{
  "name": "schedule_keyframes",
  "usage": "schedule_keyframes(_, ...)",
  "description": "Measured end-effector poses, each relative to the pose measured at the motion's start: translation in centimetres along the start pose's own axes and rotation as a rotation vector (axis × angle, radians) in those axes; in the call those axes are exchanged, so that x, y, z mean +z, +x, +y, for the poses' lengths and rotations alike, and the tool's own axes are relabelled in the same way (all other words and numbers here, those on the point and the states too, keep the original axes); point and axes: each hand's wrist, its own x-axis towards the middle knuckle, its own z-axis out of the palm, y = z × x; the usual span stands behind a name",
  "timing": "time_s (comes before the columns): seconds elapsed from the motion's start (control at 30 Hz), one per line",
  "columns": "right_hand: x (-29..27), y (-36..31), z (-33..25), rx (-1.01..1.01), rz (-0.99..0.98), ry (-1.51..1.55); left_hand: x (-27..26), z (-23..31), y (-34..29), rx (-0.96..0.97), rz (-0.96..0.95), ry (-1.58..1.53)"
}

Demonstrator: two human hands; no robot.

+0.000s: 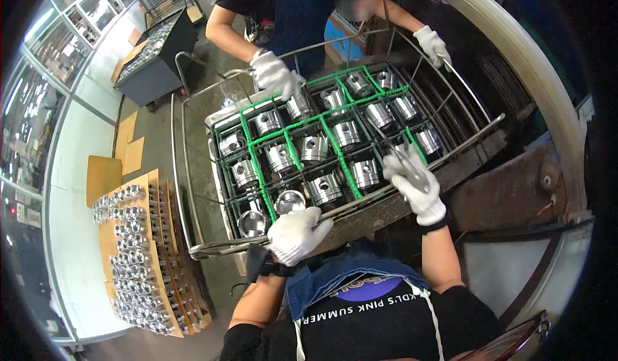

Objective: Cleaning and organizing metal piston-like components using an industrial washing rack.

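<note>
1. At the lower middle of the frame, a dark shirt and a blue denim apron bib (335,277) are seen; two bare forearms rise from them.
2. The left hand (295,234), in a white glove, is curled over the near rail of a metal wire rack (182,187), just left of centre; its fingers are wrapped round the bar.
3. The right hand (415,184), also white-gloved, is closed on the same near rail further to the right of centre, with the fingers folded over the bar.
4. The rack is held at the middle of the frame, tilted so that its right end sits higher in the picture.
5. Inside the rack a green grid tray (257,168) is carried, and shiny metal pistons (325,187) are stood in its cells in rows, one to a cell.
6. At the far side, upper middle of the frame, the rack is gripped by a second person's gloved hand (275,74) on the left and by that person's other gloved hand (432,44) on the upper right rail.
7. At the lower left, more pistons are laid in rows on cardboard sheets (158,251) on the floor.
8. At the upper left, a dark cart (158,58) loaded with parts is seen beside windows.
</note>
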Motion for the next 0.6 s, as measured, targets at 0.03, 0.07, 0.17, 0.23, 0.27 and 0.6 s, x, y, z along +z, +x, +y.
schedule_keyframes(0.03, -0.6, -0.9, -1.1, 0.110, -0.075, 0.179, -0.3, 0.1, -0.3, -0.043, -0.025, -0.037)
schedule_keyframes(0.07, -1.5, -1.0, -1.4, 0.036, -0.269, 0.220, -1.0, 0.7, -0.1, -0.099, -0.038, -0.122)
schedule_keyframes(0.17, -4.3, -4.2, -2.5, 0.245, -0.669, 0.374, -3.0, 2.6, 0.9, -0.219, -0.103, -0.131)
schedule_keyframes(0.23, -6.5, -7.9, 0.7, 0.526, -0.545, 0.048, -2.5, 4.1, 2.9, -0.025, 0.078, -0.023)
schedule_keyframes(0.27, -7.9, -7.3, 1.8, 0.646, -0.640, -0.342, -2.8, 5.9, 4.1, -0.008, 0.058, 0.038)
schedule_keyframes(0.6, -10.5, -7.3, 6.2, 0.852, -0.160, -0.237, 11.5, -7.5, 20.8, -0.205, -0.360, 0.561)
